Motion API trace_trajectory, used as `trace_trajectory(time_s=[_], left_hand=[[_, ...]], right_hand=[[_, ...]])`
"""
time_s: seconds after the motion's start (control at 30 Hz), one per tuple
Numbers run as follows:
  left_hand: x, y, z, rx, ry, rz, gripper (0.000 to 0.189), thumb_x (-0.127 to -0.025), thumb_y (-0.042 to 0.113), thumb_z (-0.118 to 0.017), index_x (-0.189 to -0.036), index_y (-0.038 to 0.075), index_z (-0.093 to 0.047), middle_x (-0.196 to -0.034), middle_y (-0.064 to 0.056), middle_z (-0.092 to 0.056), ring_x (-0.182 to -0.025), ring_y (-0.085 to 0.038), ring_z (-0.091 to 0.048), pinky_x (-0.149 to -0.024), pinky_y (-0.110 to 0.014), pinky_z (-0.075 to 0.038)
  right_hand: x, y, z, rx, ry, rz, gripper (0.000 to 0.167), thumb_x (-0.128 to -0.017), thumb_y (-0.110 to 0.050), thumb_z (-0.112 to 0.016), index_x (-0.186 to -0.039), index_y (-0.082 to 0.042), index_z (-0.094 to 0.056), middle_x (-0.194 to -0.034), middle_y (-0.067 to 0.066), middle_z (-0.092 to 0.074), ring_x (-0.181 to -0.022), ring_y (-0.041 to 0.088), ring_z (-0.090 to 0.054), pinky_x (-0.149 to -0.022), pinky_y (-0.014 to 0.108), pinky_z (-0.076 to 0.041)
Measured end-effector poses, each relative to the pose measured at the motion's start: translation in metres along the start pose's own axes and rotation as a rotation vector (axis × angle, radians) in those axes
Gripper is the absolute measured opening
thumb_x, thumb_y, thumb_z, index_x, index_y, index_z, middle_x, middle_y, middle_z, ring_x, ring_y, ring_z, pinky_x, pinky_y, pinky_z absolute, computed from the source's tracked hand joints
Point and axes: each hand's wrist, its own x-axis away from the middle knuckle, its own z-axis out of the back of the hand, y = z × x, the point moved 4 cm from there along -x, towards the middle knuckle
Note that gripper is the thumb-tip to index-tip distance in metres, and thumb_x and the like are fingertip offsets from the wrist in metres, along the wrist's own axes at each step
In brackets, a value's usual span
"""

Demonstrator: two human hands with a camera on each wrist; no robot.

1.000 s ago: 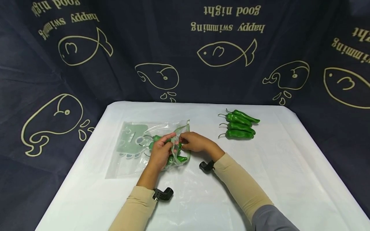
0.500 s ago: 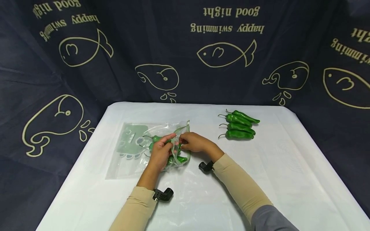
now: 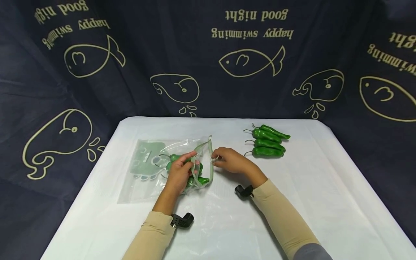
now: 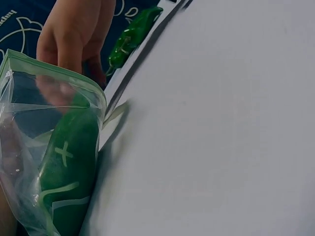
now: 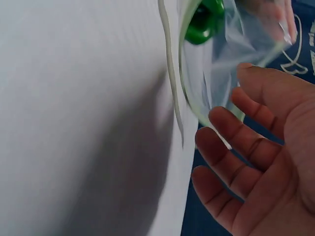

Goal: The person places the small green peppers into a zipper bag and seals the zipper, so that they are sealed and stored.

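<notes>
A clear zip bag (image 3: 125,191) with a green cartoon print lies on the left half of the table, its mouth held apart toward the right. My left hand (image 3: 178,174) pinches the near lip of that mouth between thumb and fingers. Several green peppers (image 3: 203,180) are inside; one pepper (image 4: 74,147) shows through the plastic in the left wrist view. Just right of the mouth is my right hand (image 3: 232,161), fingers loosely bent. In the right wrist view, no object shows between the fingers of the right hand (image 5: 256,152).
Several more green peppers (image 3: 268,151) lie side by side at the back right of the white-covered table (image 3: 325,187). Behind the table hangs a dark blue cloth (image 3: 208,97) with fish and whale drawings.
My right hand has drawn back to the right, out of the bag's mouth, and its fingers have loosened. The left hand keeps its hold on the bag.
</notes>
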Motion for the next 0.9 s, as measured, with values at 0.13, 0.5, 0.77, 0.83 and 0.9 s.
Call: trace_trajectory(time_s=[0.13, 0.5, 0.77, 0.83, 0.9], left_hand=[[-0.001, 0.002, 0.000, -0.007, -0.008, -0.012, 0.045, -0.093, -0.009, -0.047, -0.138, -0.007, -0.053, -0.140, -0.018, -0.049, -0.093, -0.014, -0.064, -0.061, -0.020, -0.054], [0.001, 0.000, 0.001, -0.015, -0.018, -0.001, 0.044, -0.095, -0.009, -0.046, -0.139, -0.007, -0.053, -0.144, -0.014, -0.048, -0.097, -0.014, -0.063, -0.062, -0.020, -0.054], [0.000, 0.000, 0.000, 0.008, -0.021, -0.016, 0.045, -0.094, -0.010, -0.046, -0.139, -0.009, -0.051, -0.144, -0.020, -0.046, -0.095, -0.014, -0.063, -0.061, -0.019, -0.053], [-0.001, 0.000, 0.000, 0.009, -0.019, -0.015, 0.046, -0.093, -0.010, -0.046, -0.139, -0.010, -0.050, -0.144, -0.021, -0.046, -0.094, -0.013, -0.063, -0.060, -0.019, -0.053], [-0.001, 0.000, 0.000, 0.005, -0.020, -0.014, 0.046, -0.093, -0.011, -0.046, -0.139, -0.011, -0.049, -0.145, -0.021, -0.045, -0.093, -0.013, -0.063, -0.060, -0.019, -0.052]], right_hand=[[0.015, 0.005, 0.014, -0.001, 0.071, 0.002, 0.021, -0.096, -0.012, -0.065, -0.114, -0.001, -0.065, -0.112, 0.011, -0.065, -0.104, 0.028, -0.061, -0.090, 0.042, -0.051], [0.046, 0.021, 0.039, 0.029, 0.182, -0.025, 0.023, -0.095, -0.012, -0.066, -0.116, -0.003, -0.064, -0.115, 0.011, -0.064, -0.106, 0.033, -0.059, -0.088, 0.046, -0.050], [0.067, 0.037, 0.054, 0.052, 0.232, -0.069, 0.023, -0.095, -0.012, -0.067, -0.117, -0.007, -0.064, -0.121, 0.010, -0.062, -0.111, 0.035, -0.059, -0.090, 0.048, -0.050], [0.073, 0.041, 0.058, 0.068, 0.245, -0.077, 0.023, -0.094, -0.011, -0.068, -0.116, -0.004, -0.064, -0.123, 0.012, -0.061, -0.115, 0.035, -0.058, -0.094, 0.050, -0.049], [0.079, 0.044, 0.061, 0.085, 0.252, -0.082, 0.024, -0.094, -0.009, -0.068, -0.117, -0.003, -0.064, -0.124, 0.014, -0.060, -0.118, 0.035, -0.056, -0.096, 0.051, -0.048]])
